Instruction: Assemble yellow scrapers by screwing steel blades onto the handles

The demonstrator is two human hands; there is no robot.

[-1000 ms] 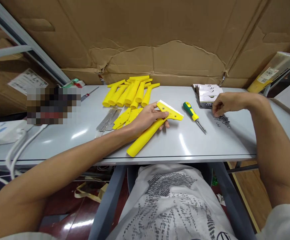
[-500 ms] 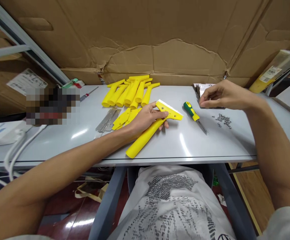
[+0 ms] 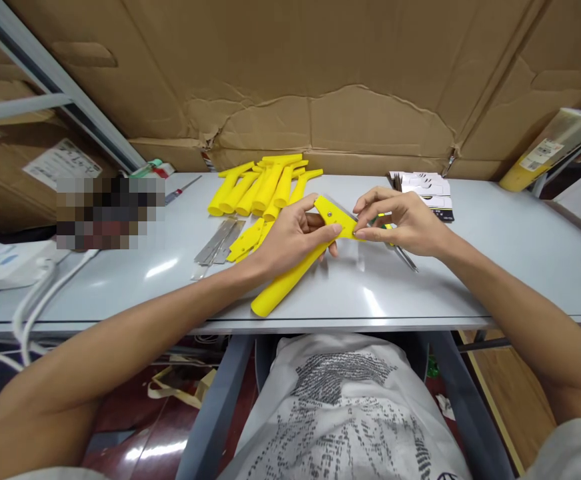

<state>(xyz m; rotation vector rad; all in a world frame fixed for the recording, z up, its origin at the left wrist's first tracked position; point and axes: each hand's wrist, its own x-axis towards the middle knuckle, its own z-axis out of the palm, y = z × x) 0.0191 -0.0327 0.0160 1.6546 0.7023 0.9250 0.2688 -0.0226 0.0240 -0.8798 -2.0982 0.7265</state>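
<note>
My left hand (image 3: 293, 240) is wrapped round a yellow scraper (image 3: 290, 280), its thumb lying on the flat head and the hollow handle slanting down toward the table's front edge. A small round fastener shows on the left part of the head. At the head's right end, my right hand (image 3: 403, 223) has its thumb and fingertips pinched together, touching the scraper; anything between them is too small to make out. Behind that hand lies a green and yellow screwdriver (image 3: 406, 258), mostly covered. Yellow cover plates (image 3: 247, 241) and thin metal blades (image 3: 219, 241) rest left of the scraper.
Several yellow scraper handles (image 3: 265, 189) are piled at the back. Black and white printed cards (image 3: 433, 190) stand at the back right. A second screwdriver (image 3: 180, 191) lies at the left, near white cables (image 3: 33, 300). Cardboard (image 3: 320, 67) walls off the far side.
My right hand has moved left from beside the printed cards to the scraper's head. The loose screws seen earlier are now hidden by it. My left hand keeps its hold on the scraper.
</note>
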